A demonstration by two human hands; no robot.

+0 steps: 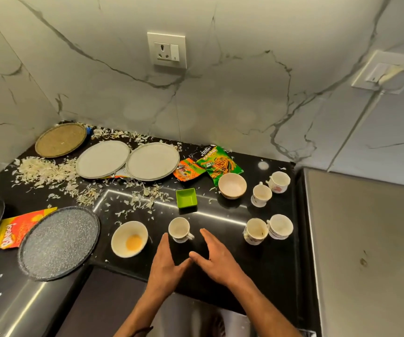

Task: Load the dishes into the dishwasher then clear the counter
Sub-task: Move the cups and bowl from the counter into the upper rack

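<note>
Ceramic cup (179,229) between flat, spread left hand (165,265), right hand (216,257); neither holding.

Both forearms reach toward twelve o'clock. The left hand (165,263) and right hand (216,257) hold nothing, fingers straight, thumbs nearly touching.

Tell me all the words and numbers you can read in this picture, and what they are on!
"Bingo!", upside down, on the red and yellow snack packet.
"50", with a blurred word beside it, on the small orange packet.
Green snack packet: printing too blurred to read.
Cups: flower prints only, no words.
</note>
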